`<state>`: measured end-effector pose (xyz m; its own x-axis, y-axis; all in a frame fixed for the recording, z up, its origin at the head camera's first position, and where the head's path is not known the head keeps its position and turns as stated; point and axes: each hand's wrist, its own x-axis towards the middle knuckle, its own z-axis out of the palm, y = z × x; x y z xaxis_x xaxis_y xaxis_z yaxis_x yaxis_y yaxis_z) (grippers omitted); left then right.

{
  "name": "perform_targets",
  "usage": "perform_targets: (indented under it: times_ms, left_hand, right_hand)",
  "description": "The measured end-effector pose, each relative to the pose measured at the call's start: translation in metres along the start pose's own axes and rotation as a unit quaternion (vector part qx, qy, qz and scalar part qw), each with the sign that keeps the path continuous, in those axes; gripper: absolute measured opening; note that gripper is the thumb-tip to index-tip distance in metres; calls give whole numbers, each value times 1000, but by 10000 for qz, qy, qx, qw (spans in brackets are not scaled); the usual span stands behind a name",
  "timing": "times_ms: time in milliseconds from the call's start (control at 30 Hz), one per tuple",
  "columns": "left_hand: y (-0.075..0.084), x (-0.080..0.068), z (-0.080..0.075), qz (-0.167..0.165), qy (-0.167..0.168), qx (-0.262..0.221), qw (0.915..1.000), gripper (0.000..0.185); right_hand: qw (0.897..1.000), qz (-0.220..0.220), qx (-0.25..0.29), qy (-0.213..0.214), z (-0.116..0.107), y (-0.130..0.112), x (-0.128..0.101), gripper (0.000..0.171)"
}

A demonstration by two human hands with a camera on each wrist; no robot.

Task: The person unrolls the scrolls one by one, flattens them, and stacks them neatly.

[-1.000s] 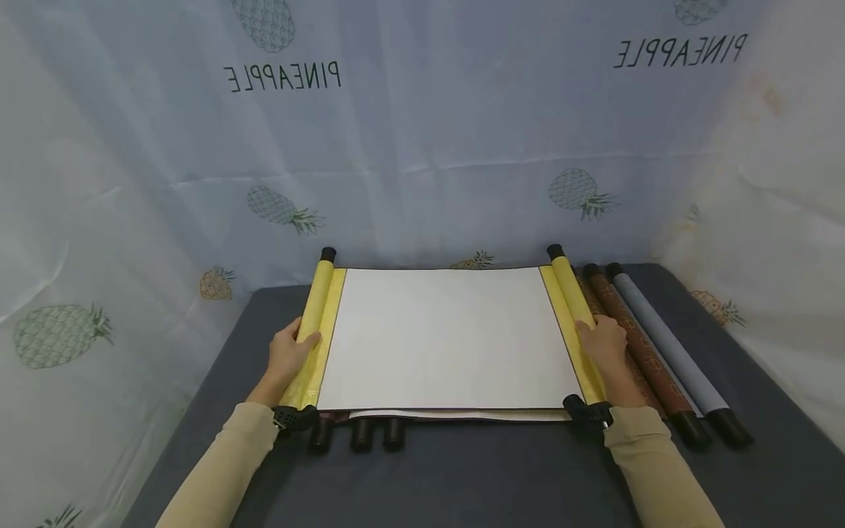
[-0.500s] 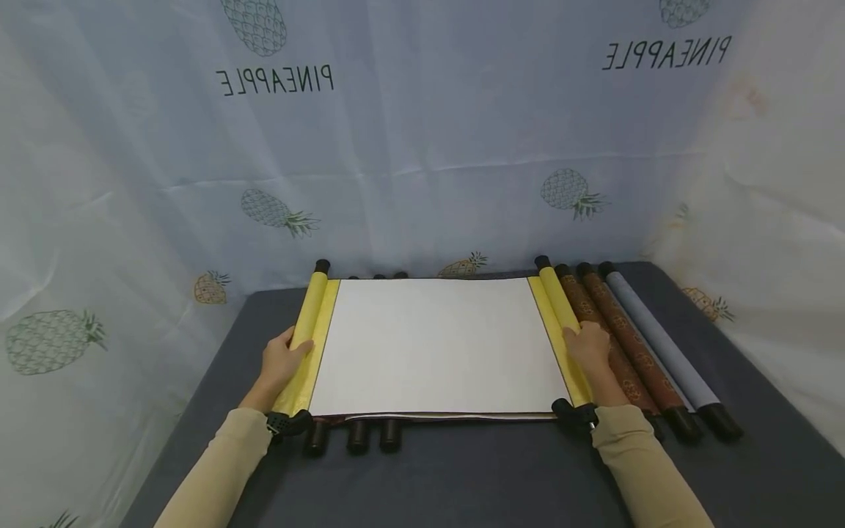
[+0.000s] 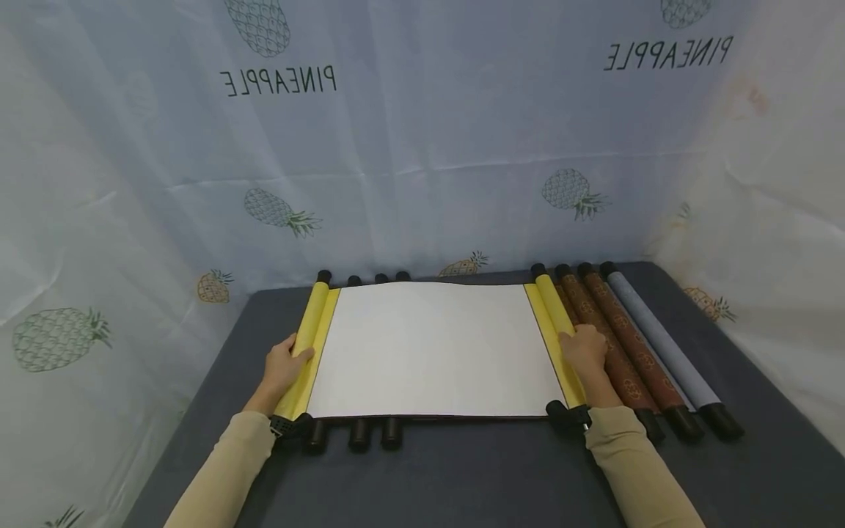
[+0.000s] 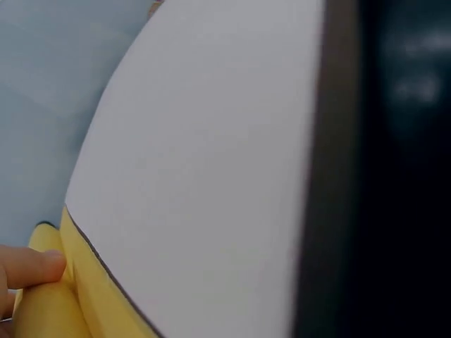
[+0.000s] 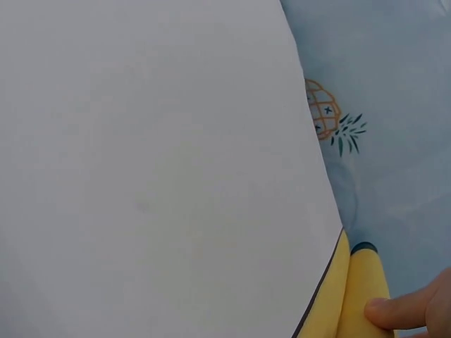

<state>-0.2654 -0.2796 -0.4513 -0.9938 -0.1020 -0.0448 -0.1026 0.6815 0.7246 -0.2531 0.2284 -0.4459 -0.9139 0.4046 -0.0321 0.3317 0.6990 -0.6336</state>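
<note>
A hanging scroll [image 3: 429, 352] with a blank white face and yellow borders is spread between both hands. My left hand [image 3: 280, 368] grips its left yellow roll [image 3: 312, 315], thumb laid over the top, as the left wrist view also shows with the thumb [image 4: 39, 269] on the yellow cloth. At the opposite end, my right hand [image 3: 585, 353] grips the right yellow roll [image 3: 553, 304]. The right wrist view shows that thumb [image 5: 394, 311] pressing on the roll. Under the sheet lie other rolled scrolls; only their dark rod ends [image 3: 359, 435] stick out front and back.
Brown patterned scrolls [image 3: 634, 337] and a grey scroll [image 3: 663, 337] lie side by side on the right of the dark table [image 3: 462, 480]. A pineapple-print curtain [image 3: 422, 132] hangs close behind the table and along both sides.
Both hands have brought the spread scroll nearer to me and slightly left in the head view. Dark rod ends of the scrolls beneath now show past its far edge. Both grips stay the same.
</note>
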Motion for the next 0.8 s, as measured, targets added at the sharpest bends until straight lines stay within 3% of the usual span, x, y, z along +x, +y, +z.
perform_targets:
  times_ms: [167,433,633,800]
  left_hand:
    - [-1,-2,8,46,17,46,10000,60]
    - [2,-2,18,50,251,200,9995,60]
    - [6,0,17,-41,-54,359,9993,62]
    - [26,0,8,158,-314,795,9962,61]
  right_hand:
    - [9996,228,0,171,4,5,-1,44]
    - [9985,122,-461,253,3,8,0,32]
    - [9989,114,-448,-123,-1,9,-2,30]
    - [9945,-308,-800,-608,-16,-1,-4,41]
